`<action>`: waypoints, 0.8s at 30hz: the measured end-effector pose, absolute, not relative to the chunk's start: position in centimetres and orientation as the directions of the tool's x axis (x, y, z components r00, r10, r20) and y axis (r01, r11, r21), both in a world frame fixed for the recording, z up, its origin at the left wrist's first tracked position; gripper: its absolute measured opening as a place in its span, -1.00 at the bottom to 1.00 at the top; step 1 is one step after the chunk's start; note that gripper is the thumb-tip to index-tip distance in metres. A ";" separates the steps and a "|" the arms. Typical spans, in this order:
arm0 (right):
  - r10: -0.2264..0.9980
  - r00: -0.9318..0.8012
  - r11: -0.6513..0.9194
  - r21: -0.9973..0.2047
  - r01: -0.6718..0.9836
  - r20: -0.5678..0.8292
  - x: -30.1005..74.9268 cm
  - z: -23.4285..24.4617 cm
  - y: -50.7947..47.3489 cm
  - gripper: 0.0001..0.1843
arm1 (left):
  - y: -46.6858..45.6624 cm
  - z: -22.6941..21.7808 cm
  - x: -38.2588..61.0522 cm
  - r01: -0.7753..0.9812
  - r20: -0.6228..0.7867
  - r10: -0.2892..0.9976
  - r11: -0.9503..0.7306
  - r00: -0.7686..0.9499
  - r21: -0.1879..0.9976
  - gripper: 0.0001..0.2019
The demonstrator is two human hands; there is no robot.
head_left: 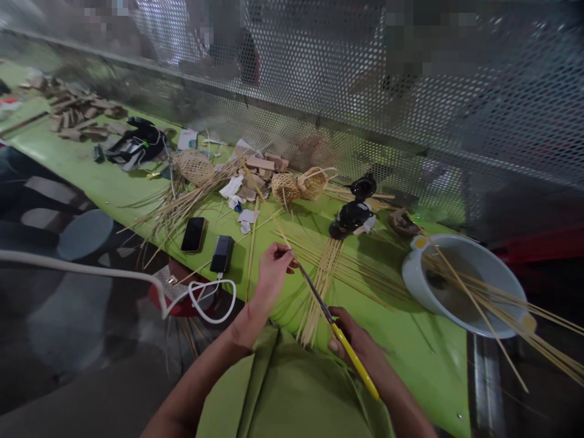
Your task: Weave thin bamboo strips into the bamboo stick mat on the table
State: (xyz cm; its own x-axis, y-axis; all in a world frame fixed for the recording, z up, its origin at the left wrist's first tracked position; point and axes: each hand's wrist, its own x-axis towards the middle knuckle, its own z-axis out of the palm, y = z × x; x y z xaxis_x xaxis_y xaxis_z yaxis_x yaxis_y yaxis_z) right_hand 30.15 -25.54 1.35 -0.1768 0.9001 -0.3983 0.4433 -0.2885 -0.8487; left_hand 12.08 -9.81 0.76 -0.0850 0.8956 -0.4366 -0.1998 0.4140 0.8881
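Note:
My left hand (pixel 274 267) pinches a thin cane strip (pixel 264 198) that runs up and away over the green table (pixel 91 167). My right hand (pixel 353 340) is closed on yellow-handled scissors (pixel 337 328), whose blades point up-left and meet the strip just right of my left fingers. A flat bundle of cane strips (pixel 322 286) lies on the table between my hands.
A white basin (pixel 460 286) holding water and long canes stands at right. Small woven baskets (pixel 298 185), wood scraps, a black phone (pixel 193 234), a power bank (pixel 222 253) with a white cable and black objects lie further back. A perforated metal screen backs the table.

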 end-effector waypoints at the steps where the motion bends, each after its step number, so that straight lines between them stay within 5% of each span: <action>1: 0.901 -0.180 -0.286 -0.853 0.436 -0.394 30.2 1.2 -25.6 -0.39 | -9.8 0.8 12.1 -0.202 -0.438 0.895 0.415 -0.085 0.887 -0.83; 24: 0.888 -0.125 -0.382 -0.861 0.336 -0.443 29.9 -1.1 -26.2 -0.42 | -10.3 0.8 11.8 -0.236 -0.441 0.894 0.414 -0.079 0.879 -0.84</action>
State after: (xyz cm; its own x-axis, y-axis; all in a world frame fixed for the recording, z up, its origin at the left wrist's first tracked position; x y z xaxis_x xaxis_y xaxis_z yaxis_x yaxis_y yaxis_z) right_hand 29.85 -26.22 -1.13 -0.1251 0.8877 -0.4430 0.3361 -0.3822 -0.8608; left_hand 11.84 -10.27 0.83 -0.0788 0.8938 -0.4414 -0.2358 0.4135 0.8794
